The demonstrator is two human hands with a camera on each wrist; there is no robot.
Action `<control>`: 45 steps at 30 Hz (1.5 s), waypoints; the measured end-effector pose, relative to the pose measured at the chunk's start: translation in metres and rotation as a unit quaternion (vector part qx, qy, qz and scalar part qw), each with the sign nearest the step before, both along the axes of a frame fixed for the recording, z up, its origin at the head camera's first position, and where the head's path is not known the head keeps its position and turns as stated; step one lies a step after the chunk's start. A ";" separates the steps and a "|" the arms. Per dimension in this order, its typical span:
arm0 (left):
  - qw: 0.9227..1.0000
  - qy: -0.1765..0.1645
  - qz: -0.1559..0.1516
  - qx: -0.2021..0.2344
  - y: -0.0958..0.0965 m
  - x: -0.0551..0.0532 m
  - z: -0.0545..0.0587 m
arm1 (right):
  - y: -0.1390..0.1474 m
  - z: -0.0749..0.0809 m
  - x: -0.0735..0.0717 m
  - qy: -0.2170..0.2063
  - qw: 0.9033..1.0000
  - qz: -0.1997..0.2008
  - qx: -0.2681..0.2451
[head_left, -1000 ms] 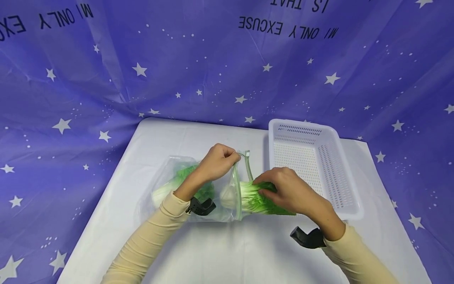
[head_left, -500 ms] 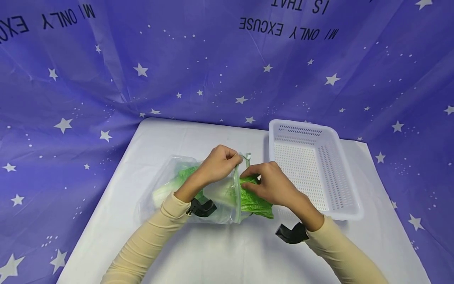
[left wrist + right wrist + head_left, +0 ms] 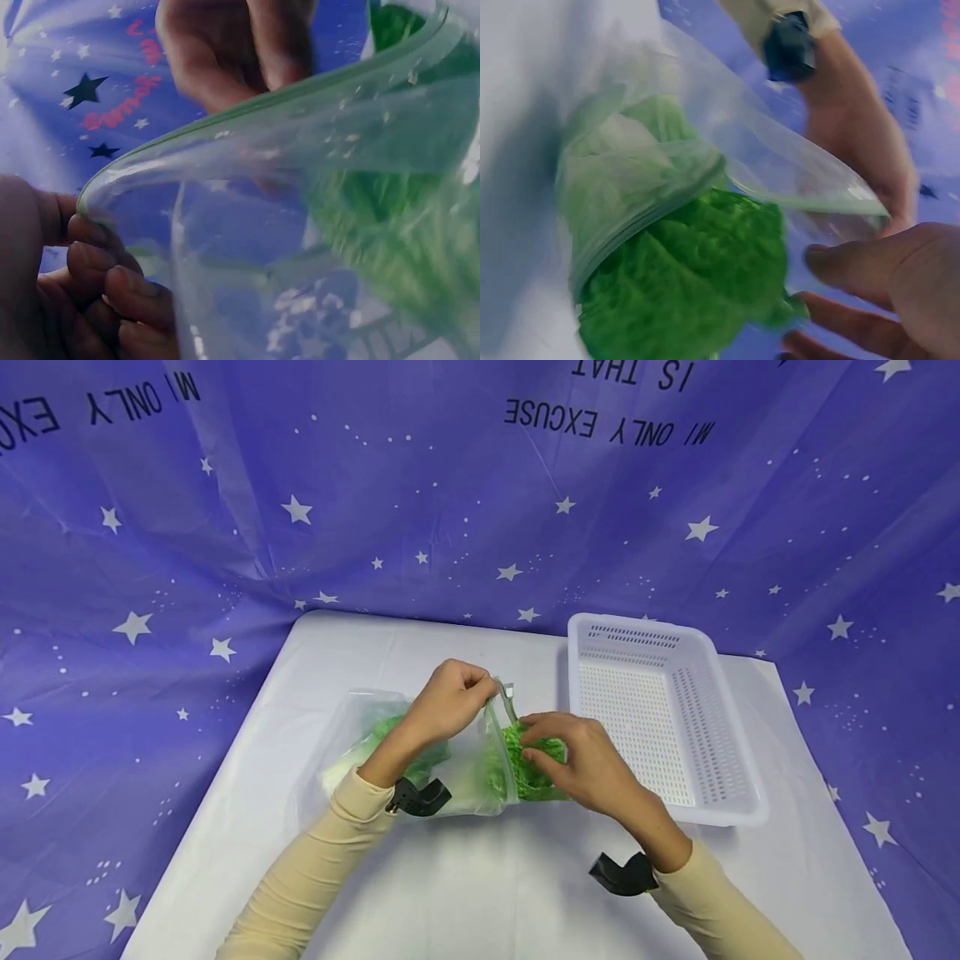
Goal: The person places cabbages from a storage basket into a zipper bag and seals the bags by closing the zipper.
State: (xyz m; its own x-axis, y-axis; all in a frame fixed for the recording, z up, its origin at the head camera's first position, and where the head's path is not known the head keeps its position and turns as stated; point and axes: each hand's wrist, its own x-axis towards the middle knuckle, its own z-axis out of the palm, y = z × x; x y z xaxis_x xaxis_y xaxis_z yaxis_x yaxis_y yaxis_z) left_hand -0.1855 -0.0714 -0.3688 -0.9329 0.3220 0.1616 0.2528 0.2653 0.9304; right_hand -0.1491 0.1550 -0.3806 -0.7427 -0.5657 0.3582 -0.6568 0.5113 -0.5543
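Note:
A clear zip bag (image 3: 467, 777) with a green rim lies along the table, one napa cabbage leaf (image 3: 386, 739) deep inside. A second cabbage leaf (image 3: 682, 277) is mostly inside, its crinkled green tip sticking out of the bag's mouth. My left hand (image 3: 450, 697) pinches the bag's upper rim and holds the mouth raised; the curled fingers (image 3: 124, 289) show in the left wrist view. My right hand (image 3: 588, 760) is at the mouth beside the leaf's tip. In the right wrist view its thumb and fingers (image 3: 855, 319) are spread apart, fingertips close to the bag's edge.
A white perforated plastic basket (image 3: 738, 735) stands at the right on the white-covered table (image 3: 465, 893). Behind the table hangs a purple star-patterned cloth (image 3: 420, 485). A black wrist camera (image 3: 624, 872) sits on the right wrist, another on the left.
The right hand has moved left and pushed the second cabbage leaf farther into the bag, and its fingers have since parted from the leaf. The left hand keeps the rim, shifted slightly left.

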 end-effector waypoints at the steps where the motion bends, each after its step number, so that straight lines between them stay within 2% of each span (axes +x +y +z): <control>1: 1.000 0.003 0.009 0.007 -0.002 -0.001 0.004 | 0.005 0.004 0.001 0.020 0.999 -0.013 -0.022; 3: 0.999 0.014 0.034 0.022 -0.007 -0.003 0.012 | 0.015 0.011 0.003 0.049 0.995 -0.047 -0.071; 5: 0.997 0.028 0.058 0.041 -0.012 -0.004 0.023 | 0.023 0.017 0.006 0.044 0.989 -0.086 -0.113; 7: 0.993 0.046 0.079 0.070 -0.016 -0.004 0.035 | 0.028 0.019 0.010 -0.009 0.982 -0.116 -0.145; 9: 0.987 0.072 0.093 0.108 -0.021 -0.003 0.047 | 0.028 0.018 0.013 -0.102 0.973 -0.128 -0.163; 10: 0.983 0.087 0.098 0.130 -0.022 -0.002 0.053 | 0.027 0.017 0.013 -0.155 0.966 -0.127 -0.166; 12: 0.974 0.112 0.109 0.166 -0.025 0.001 0.062 | 0.021 0.014 0.013 -0.258 0.944 -0.115 -0.172; 15: 0.964 0.133 0.120 0.195 -0.028 0.006 0.069 | 0.011 0.010 0.008 -0.375 0.901 -0.083 -0.200; 18: 0.962 0.129 0.121 0.208 -0.027 0.010 0.070 | 0.003 0.008 0.001 -0.429 0.869 -0.058 -0.239; 20: 0.962 0.119 0.116 0.216 -0.025 0.011 0.068 | 0.001 0.008 -0.002 -0.452 0.852 -0.044 -0.259; 23: 0.962 0.099 0.103 0.231 -0.024 0.011 0.063 | -0.003 0.007 -0.007 -0.474 0.835 -0.030 -0.276; 25: 0.963 0.088 0.095 0.234 -0.024 0.011 0.060 | -0.007 0.007 -0.008 -0.482 0.830 -0.031 -0.279; 29: 0.966 0.079 0.086 0.232 -0.026 0.011 0.058 | -0.012 0.013 -0.013 -0.477 0.831 -0.061 -0.279; 32: 0.962 0.089 0.099 0.237 -0.031 0.012 0.064 | -0.011 0.030 -0.019 -0.454 0.839 -0.081 -0.289; 34: 0.956 0.104 0.120 0.248 -0.035 0.013 0.072 | -0.009 0.048 -0.024 -0.424 0.850 -0.077 -0.303; 37: 0.939 0.132 0.163 0.271 -0.041 0.017 0.085 | -0.005 0.080 -0.031 -0.356 0.870 -0.048 -0.339; 39: 0.932 0.153 0.188 0.268 -0.043 0.021 0.090 | -0.003 0.099 -0.034 -0.311 0.884 -0.030 -0.348; 40: 0.931 0.163 0.198 0.259 -0.043 0.025 0.091 | -0.002 0.108 -0.035 -0.292 0.893 -0.023 -0.343; 42: 0.934 0.180 0.206 0.230 -0.041 0.033 0.091 | 0.001 0.122 -0.035 -0.259 0.912 -0.015 -0.319; 45: 0.945 0.201 0.191 0.173 -0.038 0.045 0.085 | 0.004 0.134 -0.034 -0.231 0.933 -0.017 -0.274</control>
